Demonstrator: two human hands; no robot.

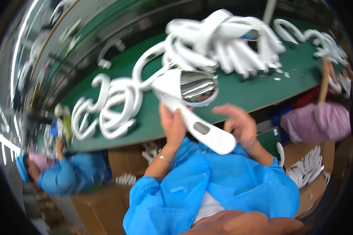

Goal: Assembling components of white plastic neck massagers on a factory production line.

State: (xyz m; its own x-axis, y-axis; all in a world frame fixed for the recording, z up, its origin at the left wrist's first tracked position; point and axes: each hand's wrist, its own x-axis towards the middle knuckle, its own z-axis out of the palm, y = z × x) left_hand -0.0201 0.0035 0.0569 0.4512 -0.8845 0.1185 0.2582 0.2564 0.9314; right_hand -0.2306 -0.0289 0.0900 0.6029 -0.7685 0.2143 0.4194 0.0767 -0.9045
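While the right hand (241, 123) hovers, the left (171, 122) holds a white device (191, 119)

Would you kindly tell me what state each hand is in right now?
Left hand: closed on a white device with a shiny oval face, holding it.
Right hand: open, loosely curled, nothing visibly held.

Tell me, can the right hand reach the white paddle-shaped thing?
Probably yes: the right hand looks empty beside the white paddle-shaped thing, which the left hand holds, and nothing visible blocks it.
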